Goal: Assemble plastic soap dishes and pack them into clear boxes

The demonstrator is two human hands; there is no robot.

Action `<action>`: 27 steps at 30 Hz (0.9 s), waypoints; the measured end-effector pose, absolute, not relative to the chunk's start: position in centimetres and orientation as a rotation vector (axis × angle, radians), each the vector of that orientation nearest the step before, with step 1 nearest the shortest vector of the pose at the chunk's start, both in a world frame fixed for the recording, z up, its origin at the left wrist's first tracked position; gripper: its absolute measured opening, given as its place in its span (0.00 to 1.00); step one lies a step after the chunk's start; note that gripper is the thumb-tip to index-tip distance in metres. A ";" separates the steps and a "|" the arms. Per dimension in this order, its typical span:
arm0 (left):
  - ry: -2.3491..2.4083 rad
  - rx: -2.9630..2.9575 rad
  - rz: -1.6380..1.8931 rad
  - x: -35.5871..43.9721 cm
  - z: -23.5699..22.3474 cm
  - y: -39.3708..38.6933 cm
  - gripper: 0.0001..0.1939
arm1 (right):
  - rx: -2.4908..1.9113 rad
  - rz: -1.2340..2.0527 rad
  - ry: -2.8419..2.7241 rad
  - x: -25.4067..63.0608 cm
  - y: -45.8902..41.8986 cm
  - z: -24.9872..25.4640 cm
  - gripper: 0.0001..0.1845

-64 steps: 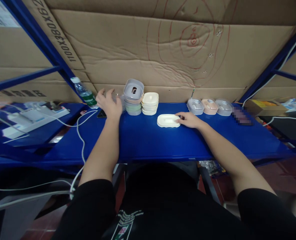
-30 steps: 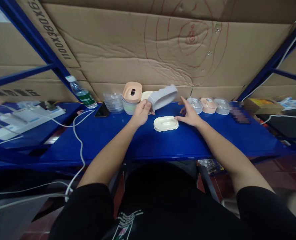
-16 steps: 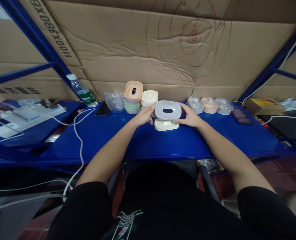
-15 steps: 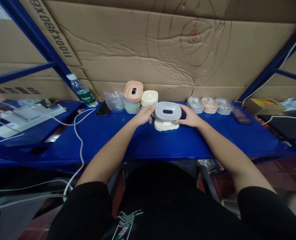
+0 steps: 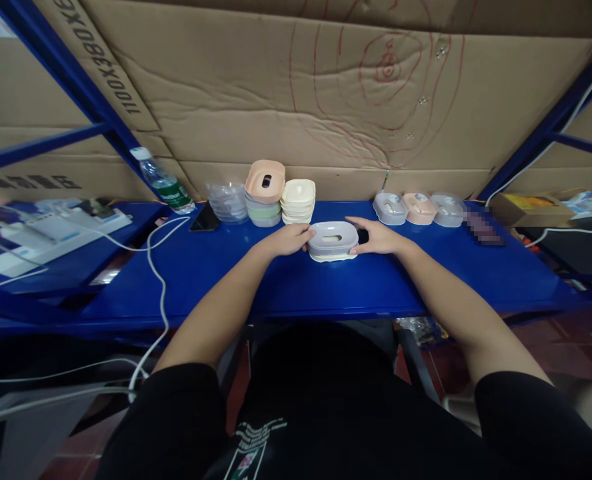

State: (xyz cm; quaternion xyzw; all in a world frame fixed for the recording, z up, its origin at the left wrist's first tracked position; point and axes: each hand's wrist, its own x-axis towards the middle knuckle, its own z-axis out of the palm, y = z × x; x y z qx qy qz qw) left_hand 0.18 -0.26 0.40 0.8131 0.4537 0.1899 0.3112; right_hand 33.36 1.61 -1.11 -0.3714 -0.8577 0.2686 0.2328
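Observation:
A grey oval plastic shell [image 5: 333,248] with a slot in its top sits over a cream base [image 5: 332,259] on the blue table [image 5: 321,293]. My left hand [image 5: 292,240] grips the shell's left end, thumb on its upper rim. At the other end my right hand [image 5: 373,238] holds it between thumb and fingers. Only the base's wavy lower edge shows beneath the shell. Behind my left hand stand a stack of cream bases [image 5: 299,203] and a stack of coloured shells [image 5: 265,187], with a peach one tilted on top.
Clear plastic covers [image 5: 227,203], a dark phone [image 5: 205,219] and a water bottle [image 5: 165,183] stand at the back left. Three lidded boxes [image 5: 420,209] line the back right, near a pixelated item [image 5: 484,227]. A white cable [image 5: 159,267] crosses the left side; cardboard [image 5: 256,87] walls the back.
My left hand took the grey shell from the stack, exposing the peach one. Both hands then brought it over the cream base and lowered it onto that base.

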 end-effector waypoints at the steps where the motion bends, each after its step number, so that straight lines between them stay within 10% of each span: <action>1: 1.195 2.148 0.497 0.2 0.4 -0.3 0.19 | -1.020 0.741 -2.363 33.3 1.5 -1.0 0.58; 27: 1.401 2.241 0.492 1.6 0.1 -0.4 0.23 | -0.969 0.603 -2.557 33.1 2.1 -1.4 0.55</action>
